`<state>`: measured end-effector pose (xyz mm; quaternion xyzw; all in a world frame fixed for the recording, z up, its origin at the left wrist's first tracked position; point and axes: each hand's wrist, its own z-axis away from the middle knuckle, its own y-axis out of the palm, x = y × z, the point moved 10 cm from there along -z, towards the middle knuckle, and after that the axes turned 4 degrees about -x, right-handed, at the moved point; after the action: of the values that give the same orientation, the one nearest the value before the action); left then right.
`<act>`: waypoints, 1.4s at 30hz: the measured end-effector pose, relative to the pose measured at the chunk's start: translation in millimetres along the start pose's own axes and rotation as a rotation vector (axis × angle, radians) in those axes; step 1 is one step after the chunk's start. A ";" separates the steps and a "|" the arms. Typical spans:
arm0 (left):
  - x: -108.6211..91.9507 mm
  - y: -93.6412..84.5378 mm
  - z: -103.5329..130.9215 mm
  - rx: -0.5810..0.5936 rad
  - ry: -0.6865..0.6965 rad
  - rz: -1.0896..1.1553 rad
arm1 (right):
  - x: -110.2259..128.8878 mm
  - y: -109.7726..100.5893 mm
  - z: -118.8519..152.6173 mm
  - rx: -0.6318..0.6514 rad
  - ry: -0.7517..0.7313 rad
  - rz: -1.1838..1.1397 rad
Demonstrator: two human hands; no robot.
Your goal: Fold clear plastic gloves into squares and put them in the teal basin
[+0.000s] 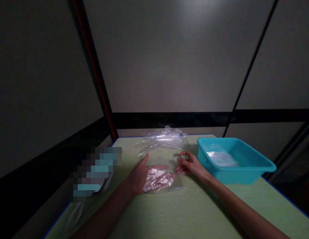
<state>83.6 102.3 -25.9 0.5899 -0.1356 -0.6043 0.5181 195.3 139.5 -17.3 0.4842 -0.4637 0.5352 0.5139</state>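
Observation:
A clear plastic bag, crinkled and shiny, lies spread low over the table in front of me. My left hand is at its left side, thumb up and fingers stretched flat; the fingers show through the film. Whether they are inside the bag or behind it I cannot tell. At the bag's right edge is my right hand, its fingers loosely bent and apart, with the lower fingertips partly seen through the film. Beyond both hands sits a heap of clear plastic bags.
A turquoise plastic basin stands on the right, with a clear plastic packet inside. On the left lies a pixel-blurred object with a pale strap-like loop. The light green table has a blue edge and meets a panelled wall.

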 end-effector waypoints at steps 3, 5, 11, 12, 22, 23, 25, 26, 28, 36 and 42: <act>-1.4 1.6 2.1 0.046 0.012 -0.007 | -2.8 -4.1 5.9 0.016 -0.006 0.025; -1.8 0.0 2.6 0.039 0.022 -0.013 | -4.2 -4.5 8.6 0.030 -0.021 0.028; -5.0 -12.4 0.0 -0.070 0.075 -0.039 | -7.2 0.0 11.0 0.080 -0.052 0.044; -5.5 -14.5 -0.6 -0.088 0.079 -0.043 | -7.5 0.7 11.6 0.087 -0.050 0.056; -7.5 -16.6 -0.7 -0.130 0.106 -0.084 | -5.9 7.3 19.5 0.116 -0.078 0.188; -9.2 -18.4 0.1 -0.150 0.124 -0.090 | -5.4 7.4 19.6 0.117 -0.089 0.201; -13.9 -22.7 2.5 -0.192 0.165 -0.108 | -4.0 7.0 19.8 0.114 -0.112 0.229; -17.5 -24.2 3.9 -0.204 0.194 -0.119 | -3.1 6.7 20.0 0.111 -0.123 0.242; -26.6 -25.3 6.9 -0.203 0.269 -0.152 | -1.6 6.0 20.4 0.104 -0.140 0.268; -72.2 -51.1 32.6 -0.760 0.668 -0.740 | 8.3 2.9 21.6 0.010 -0.262 0.506; -84.9 -42.1 56.2 -1.044 0.906 -0.942 | 14.7 2.6 24.6 -0.050 -0.356 0.685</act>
<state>-3.7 161.9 5.1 0.4549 0.6440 -0.4472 0.4224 193.7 116.4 -0.2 0.3739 -0.6936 0.5717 0.2285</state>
